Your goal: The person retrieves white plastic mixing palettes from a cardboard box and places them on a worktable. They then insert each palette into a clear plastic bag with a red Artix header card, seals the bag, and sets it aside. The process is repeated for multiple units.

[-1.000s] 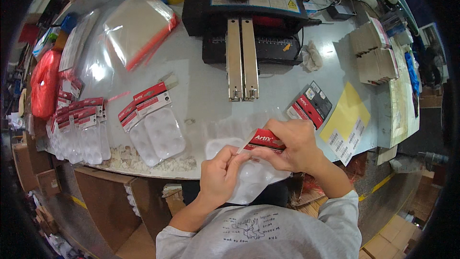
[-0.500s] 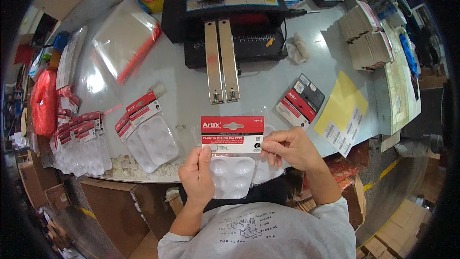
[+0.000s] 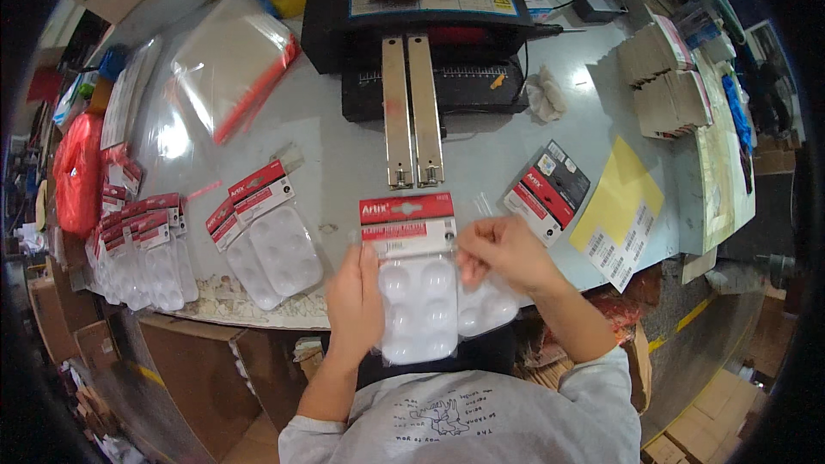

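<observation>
In front of me, upright at the table's front edge, is a bagged white plastic mixing palette [image 3: 418,309] with round wells. A red and white header card [image 3: 407,225] tops it. My left hand [image 3: 354,296] is closed on its left side, thumb on the front. My right hand [image 3: 507,253] is closed in a pinch at the card's right edge, slightly blurred; whether anything is between its fingertips is hard to see. Behind and below this hand lies another bagged palette [image 3: 488,305], partly covered.
Two carded palettes [image 3: 288,249] lie left, a heap of more [image 3: 146,258] beyond. A black machine [image 3: 412,21] with two metal rails [image 3: 412,112] stands ahead. Clear bags [image 3: 228,64] lie back left. At right are loose cards [image 3: 547,189], a yellow sheet [image 3: 620,193] and card stacks [image 3: 666,77].
The carded palette has tilted, so more of its wells show below the card. My right fingers have shifted slightly left and up from the card's lower right corner.
</observation>
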The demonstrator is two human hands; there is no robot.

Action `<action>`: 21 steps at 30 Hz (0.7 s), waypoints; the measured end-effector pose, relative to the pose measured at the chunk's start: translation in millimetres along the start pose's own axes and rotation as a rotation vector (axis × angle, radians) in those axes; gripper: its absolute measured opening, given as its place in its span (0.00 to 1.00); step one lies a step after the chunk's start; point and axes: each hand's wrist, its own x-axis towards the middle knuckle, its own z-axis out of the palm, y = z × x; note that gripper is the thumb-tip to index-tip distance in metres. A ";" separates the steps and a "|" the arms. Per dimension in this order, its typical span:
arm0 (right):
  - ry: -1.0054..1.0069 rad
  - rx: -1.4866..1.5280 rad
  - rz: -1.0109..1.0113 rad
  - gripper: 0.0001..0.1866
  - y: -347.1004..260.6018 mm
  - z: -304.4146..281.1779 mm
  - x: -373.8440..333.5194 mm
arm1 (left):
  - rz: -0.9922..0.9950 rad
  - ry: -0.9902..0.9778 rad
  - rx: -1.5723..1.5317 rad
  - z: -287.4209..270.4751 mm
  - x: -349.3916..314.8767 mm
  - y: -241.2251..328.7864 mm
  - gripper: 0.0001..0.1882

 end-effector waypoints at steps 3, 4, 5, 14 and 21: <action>0.056 0.024 -0.012 0.11 -8.4 -2.3 28.9 | 0.008 -0.011 0.145 7.6 34.5 -0.5 0.17; 0.069 0.037 -0.033 0.11 -9.9 -2.8 36.8 | 0.017 -0.003 0.120 10.6 44.8 -0.8 0.17; 0.095 0.055 -0.066 0.11 -10.3 -3.4 42.0 | 0.030 0.019 0.111 13.6 53.0 -0.8 0.16; 0.100 0.033 -0.086 0.10 -9.2 -2.9 50.1 | -0.113 0.001 0.068 27.1 57.7 -28.7 0.16; 0.624 -0.555 -0.555 0.30 -14.2 -69.0 12.9 | -0.120 0.303 0.227 -86.5 65.5 -34.7 0.14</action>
